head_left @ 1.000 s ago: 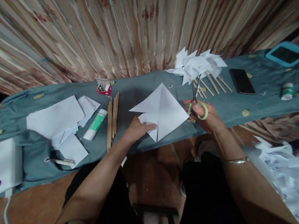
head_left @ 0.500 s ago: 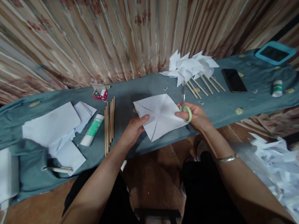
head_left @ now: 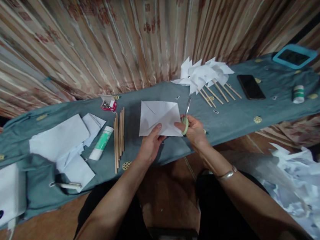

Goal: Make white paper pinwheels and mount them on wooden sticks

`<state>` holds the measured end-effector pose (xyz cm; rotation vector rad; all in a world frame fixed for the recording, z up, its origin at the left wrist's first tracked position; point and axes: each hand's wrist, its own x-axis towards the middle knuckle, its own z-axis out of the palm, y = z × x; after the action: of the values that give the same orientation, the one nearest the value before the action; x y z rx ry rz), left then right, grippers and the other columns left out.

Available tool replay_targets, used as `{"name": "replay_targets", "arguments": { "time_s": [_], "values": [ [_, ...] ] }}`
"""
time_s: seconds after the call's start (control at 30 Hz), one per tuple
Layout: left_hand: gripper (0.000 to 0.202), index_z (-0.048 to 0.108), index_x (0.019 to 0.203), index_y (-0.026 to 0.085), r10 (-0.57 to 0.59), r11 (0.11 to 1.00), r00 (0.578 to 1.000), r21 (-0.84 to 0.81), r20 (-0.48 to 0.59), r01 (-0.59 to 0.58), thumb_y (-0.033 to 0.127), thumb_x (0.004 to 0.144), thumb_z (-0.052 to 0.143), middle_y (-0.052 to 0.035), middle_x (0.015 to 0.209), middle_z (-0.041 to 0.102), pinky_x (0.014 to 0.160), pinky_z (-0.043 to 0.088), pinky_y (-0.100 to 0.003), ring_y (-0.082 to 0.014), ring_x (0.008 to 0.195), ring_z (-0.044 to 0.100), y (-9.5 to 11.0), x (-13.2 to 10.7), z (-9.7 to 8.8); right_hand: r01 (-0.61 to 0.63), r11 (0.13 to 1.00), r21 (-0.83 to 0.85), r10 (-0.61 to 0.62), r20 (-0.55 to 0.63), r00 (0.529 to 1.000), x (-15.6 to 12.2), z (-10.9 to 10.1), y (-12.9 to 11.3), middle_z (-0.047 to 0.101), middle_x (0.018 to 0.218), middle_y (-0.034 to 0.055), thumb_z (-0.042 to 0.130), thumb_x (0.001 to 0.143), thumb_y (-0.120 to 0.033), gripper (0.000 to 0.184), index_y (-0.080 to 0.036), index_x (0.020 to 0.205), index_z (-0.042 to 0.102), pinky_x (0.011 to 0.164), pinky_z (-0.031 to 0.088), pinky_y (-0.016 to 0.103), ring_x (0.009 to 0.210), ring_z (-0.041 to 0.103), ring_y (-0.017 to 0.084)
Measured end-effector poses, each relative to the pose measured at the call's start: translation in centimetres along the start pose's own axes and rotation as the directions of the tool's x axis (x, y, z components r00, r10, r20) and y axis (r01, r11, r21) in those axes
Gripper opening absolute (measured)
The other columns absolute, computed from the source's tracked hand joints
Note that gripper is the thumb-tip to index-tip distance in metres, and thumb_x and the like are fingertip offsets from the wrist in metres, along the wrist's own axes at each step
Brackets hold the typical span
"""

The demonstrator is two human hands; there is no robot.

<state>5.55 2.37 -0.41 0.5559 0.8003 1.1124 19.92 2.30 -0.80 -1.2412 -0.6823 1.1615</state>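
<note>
A grey-green cloth covers the surface around and beyond the hands, and a patterned curtain hangs behind it. The left hand pinches the near edge of a white paper square, held over the cloth between both hands; the right hand has its thumb on that paper while gripping green-handled scissors. A second ago the square stood corner-forward, its cuts gaping; now one edge faces away from the hands, which sit closer together. There is one pair of scissors, one phone to their right, one pin box to their left, and two glue sticks, one on each side. Overlapping pinwheels beyond the right hand defy exact counting.
</note>
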Motion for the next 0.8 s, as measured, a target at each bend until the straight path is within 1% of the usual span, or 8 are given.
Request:
{"name": "replay_targets", "arguments": {
  "time_s": [0.17,0.27,0.37,0.47,0.57,0.63,0.73,0.8],
  "values": [
    [0.03,0.068,0.093,0.017,0.039,0.995,0.984,-0.086,-0.173,-0.055,0.02,0.065,0.079,-0.0033,0.096,0.072,0.083,0.051,-0.029,-0.0184,0.095,0.065,0.2,1.1,-0.8,-0.041,0.998,-0.054,0.043,0.046,0.998,-0.3,0.3,0.1,0.059,0.057,-0.0083,0.088,0.041,-0.043,0.055,-0.021,0.081,0.059,0.052,0.041,0.024,0.051,0.052,0.01],
    [0.019,0.067,0.091,0.016,0.057,0.989,0.978,-0.121,-0.201,-0.082,0.019,0.073,0.073,-0.0035,0.093,0.073,0.083,0.052,-0.029,-0.0165,0.089,0.066,0.8,1.6,-1.2,-0.035,0.993,-0.111,0.048,0.12,0.992,-0.6,-0.1,0.1,0.057,0.055,-0.0081,0.087,0.047,-0.047,0.05,-0.02,0.081,0.062,0.048,0.036,0.021,0.049,0.048,0.008],
    [0.016,0.067,0.091,0.015,0.091,0.983,0.975,-0.139,-0.2,-0.121,0.016,0.076,0.07,-0.0033,0.092,0.073,0.083,0.053,-0.029,-0.0154,0.084,0.067,1.8,1.8,-1.5,-0.056,0.985,-0.162,0.096,0.251,0.963,-1.0,-0.9,-0.2,0.064,0.061,-0.0022,0.079,0.061,-0.057,0.046,-0.018,0.081,0.066,0.048,0.037,0.021,0.054,0.055,0.01],
    [0.015,0.066,0.09,0.016,0.134,0.976,0.969,-0.141,-0.205,-0.165,0.013,0.076,0.069,-0.0019,0.088,0.073,0.086,0.053,-0.03,-0.0149,0.082,0.067,3.0,2.0,-1.9,-0.124,0.969,-0.215,0.2,0.377,0.904,-1.7,-1.9,-0.9,0.07,0.072,0.005,0.073,0.067,-0.064,0.053,-0.015,0.088,0.067,0.048,0.038,0.021,0.061,0.062,0.013],
    [0.019,0.066,0.093,0.018,0.199,0.965,0.959,-0.129,-0.203,-0.228,0.012,0.075,0.068,-0.0008,0.089,0.073,0.091,0.052,-0.032,-0.0161,0.087,0.068,4.0,2.0,-2.3,-0.175,0.943,-0.282,0.301,0.507,0.808,-2.5,-2.8,-1.7,0.072,0.074,0.0077,0.07,0.07,-0.066,0.058,-0.014,0.095,0.067,0.048,0.039,0.021,0.062,0.063,0.014],
    [0.021,0.065,0.094,0.019,0.242,0.958,0.951,-0.109,-0.193,-0.266,0.013,0.075,0.068,-0.0007,0.09,0.073,0.092,0.052,-0.034,-0.0183,0.094,0.068,4.5,2.1,-2.5,-0.171,0.931,-0.323,0.338,0.582,0.739,-3.0,-3.2,-2.0,0.072,0.076,0.0077,0.067,0.074,-0.065,0.057,-0.014,0.096,0.067,0.05,0.04,0.021,0.063,0.063,0.014],
    [0.019,0.064,0.092,0.019,0.251,0.958,0.951,-0.092,-0.179,-0.27,0.015,0.074,0.069,-0.0018,0.089,0.073,0.093,0.051,-0.036,-0.0218,0.103,0.067,4.8,2.1,-2.5,-0.159,0.908,-0.388,0.39,0.639,0.663,-3.6,-3.3,-2.0,0.071,0.075,0.0068,0.065,0.076,-0.064,0.056,-0.014,0.098,0.067,0.051,0.041,0.022,0.065,0.063,0.014],
    [0.018,0.064,0.091,0.019,0.246,0.96,0.954,-0.094,-0.172,-0.265,0.015,0.074,0.068,-0.002,0.089,0.073,0.094,0.051,-0.037,-0.0228,0.105,0.066,4.9,2.0,-2.4,-0.159,0.893,-0.422,0.42,0.649,0.635,-3.8,-3.3,-1.8,0.071,0.076,0.007,0.064,0.077,-0.065,0.057,-0.013,0.1,0.067,0.051,0.041,0.022,0.065,0.063,0.014]
  ]
}}
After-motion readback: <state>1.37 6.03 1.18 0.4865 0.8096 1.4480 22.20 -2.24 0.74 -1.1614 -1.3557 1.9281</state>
